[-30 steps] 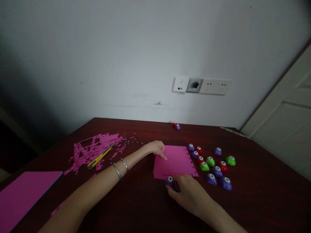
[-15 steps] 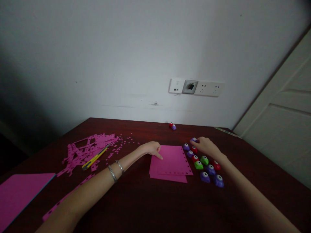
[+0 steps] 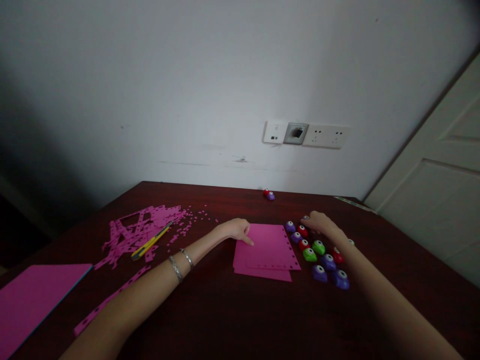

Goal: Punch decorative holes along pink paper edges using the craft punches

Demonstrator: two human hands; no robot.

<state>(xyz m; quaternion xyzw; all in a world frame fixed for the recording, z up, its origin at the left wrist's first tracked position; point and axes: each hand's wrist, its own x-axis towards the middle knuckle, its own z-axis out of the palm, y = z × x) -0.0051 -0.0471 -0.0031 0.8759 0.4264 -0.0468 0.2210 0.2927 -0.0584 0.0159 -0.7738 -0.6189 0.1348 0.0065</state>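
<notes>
My left hand (image 3: pixel 239 230) lies at the left edge of a small stack of pink paper (image 3: pixel 268 247), its fingers curled and the thumb pressed on the top sheet. That sheet has small punched holes along its right and lower edges. My right hand (image 3: pixel 322 223) is closed, with its fingertips on a purple craft punch (image 3: pixel 305 218) at the far end of a group of punches. Around it stand several more, among them a red punch (image 3: pixel 302 230), a green punch (image 3: pixel 318 247) and a purple punch (image 3: pixel 341 279), each with a white-and-black round top.
To the left lie pink punched strips (image 3: pixel 138 230), scattered confetti (image 3: pixel 183 225) and a yellow utility knife (image 3: pixel 150 243). A larger pink sheet (image 3: pixel 41 295) is at the lower left. Two more punches (image 3: pixel 268 194) stand by the wall. A ruler-like strip (image 3: pixel 354 203) lies at the back right.
The view has shifted slightly. My right hand has moved a little to the right with its fingertips still at the purple punch. My left hand stays on the paper.
</notes>
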